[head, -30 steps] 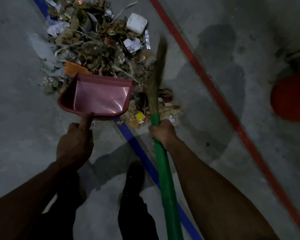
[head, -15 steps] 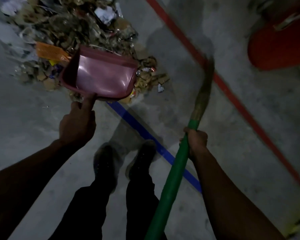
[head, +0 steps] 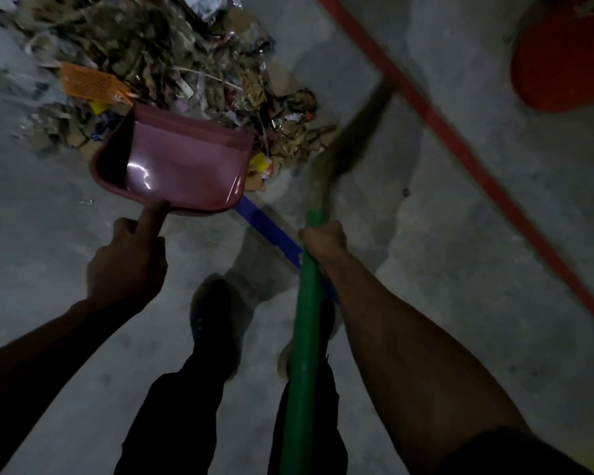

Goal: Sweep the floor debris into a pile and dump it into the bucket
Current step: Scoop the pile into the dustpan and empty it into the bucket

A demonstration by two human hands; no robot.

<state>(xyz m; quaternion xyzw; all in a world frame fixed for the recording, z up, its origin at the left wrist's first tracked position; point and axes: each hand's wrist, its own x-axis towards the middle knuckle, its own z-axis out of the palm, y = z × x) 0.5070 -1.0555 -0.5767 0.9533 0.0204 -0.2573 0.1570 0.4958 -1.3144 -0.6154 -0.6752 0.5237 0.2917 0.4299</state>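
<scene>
I have one view only, from the wide-angle camera on the person's head, so nothing is shared with a second view. It looks steeply down and a little forward onto the concrete floor (head: 494,234). Both forearms reach in from the bottom edge, and the legs and shoes stand straight below the lens. The debris pile (head: 172,53) fills the top left, cut by the edge; the red bucket (head: 563,63) is clipped at the top right corner.
</scene>
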